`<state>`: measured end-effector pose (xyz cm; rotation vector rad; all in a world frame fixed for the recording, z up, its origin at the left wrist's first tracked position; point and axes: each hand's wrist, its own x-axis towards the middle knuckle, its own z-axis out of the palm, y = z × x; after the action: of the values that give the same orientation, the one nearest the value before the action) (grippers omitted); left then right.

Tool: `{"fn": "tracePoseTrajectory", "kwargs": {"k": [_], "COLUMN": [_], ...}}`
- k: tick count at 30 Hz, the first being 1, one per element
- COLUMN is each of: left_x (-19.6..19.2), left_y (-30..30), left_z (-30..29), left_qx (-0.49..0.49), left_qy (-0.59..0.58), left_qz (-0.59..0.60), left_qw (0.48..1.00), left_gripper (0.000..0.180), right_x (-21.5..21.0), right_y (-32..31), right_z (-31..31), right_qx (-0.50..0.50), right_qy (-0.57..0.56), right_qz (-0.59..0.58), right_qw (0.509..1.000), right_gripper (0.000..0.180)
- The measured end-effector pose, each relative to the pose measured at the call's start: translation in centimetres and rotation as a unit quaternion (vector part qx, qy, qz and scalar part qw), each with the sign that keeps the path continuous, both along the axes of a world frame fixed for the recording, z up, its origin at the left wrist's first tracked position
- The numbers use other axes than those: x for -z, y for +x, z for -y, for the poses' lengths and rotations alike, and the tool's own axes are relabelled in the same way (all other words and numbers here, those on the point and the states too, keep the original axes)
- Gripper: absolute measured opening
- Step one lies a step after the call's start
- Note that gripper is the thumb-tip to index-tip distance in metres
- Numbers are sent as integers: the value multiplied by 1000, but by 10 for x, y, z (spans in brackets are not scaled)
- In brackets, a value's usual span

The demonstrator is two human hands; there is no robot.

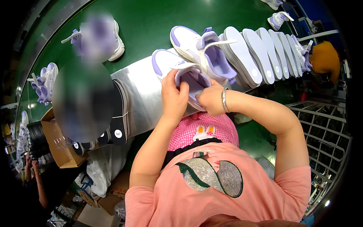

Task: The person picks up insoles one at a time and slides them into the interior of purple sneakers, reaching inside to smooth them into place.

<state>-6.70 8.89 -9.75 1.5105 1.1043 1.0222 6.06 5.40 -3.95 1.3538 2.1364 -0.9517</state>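
Observation:
A white and lilac sneaker (162, 60) lies in front of me on the metal shelf, its opening toward my body. My left hand (174, 97) is closed on the collar at the left side, thumb at the opening. On the right side my right hand (212, 99), with a bracelet at the wrist, grips the heel end, its fingertips hidden inside the shoe. A lilac lining shows between the hands; whether a loose insole lies in there, I cannot tell. A second matching sneaker (185, 38) sits right beside it, its strap loose.
Stacks of pale insoles (242, 56) stand in a row to the right. Dark insoles (120, 113) and a cardboard box (68, 151) are at the left. More sneakers (46, 81) rest on the green conveyor belt (147, 19). A wire rack (321, 132) stands at the right; another person's arm (39, 181) shows lower left.

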Motion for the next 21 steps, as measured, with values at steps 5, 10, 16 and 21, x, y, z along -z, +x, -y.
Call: {"fn": "tracePoseTrajectory", "kwargs": {"k": [5, 10, 16, 21], "left_x": [-25, -33, -66, -99], "left_y": [4, -23, -43, -7], "left_z": [-13, -39, -50, -10], "left_qx": [1, 41, -120, -101], "left_qy": [-20, -39, 142, 415], "left_qz": [8, 32, -189, -167], "left_qw": [1000, 998, 964, 889], "left_gripper": [19, 18, 34, 46], "right_x": [-6, -27, -13, -18], "right_y": [0, 21, 80, 82], "right_z": [5, 22, 40, 60], "right_qx": [17, 101, 216, 215], "right_qy": [30, 279, 435, 363], "right_qz": [-17, -269, 8, -29], "right_qw": [999, 916, 874, 906], "right_gripper": [21, 32, 21, 19]}}
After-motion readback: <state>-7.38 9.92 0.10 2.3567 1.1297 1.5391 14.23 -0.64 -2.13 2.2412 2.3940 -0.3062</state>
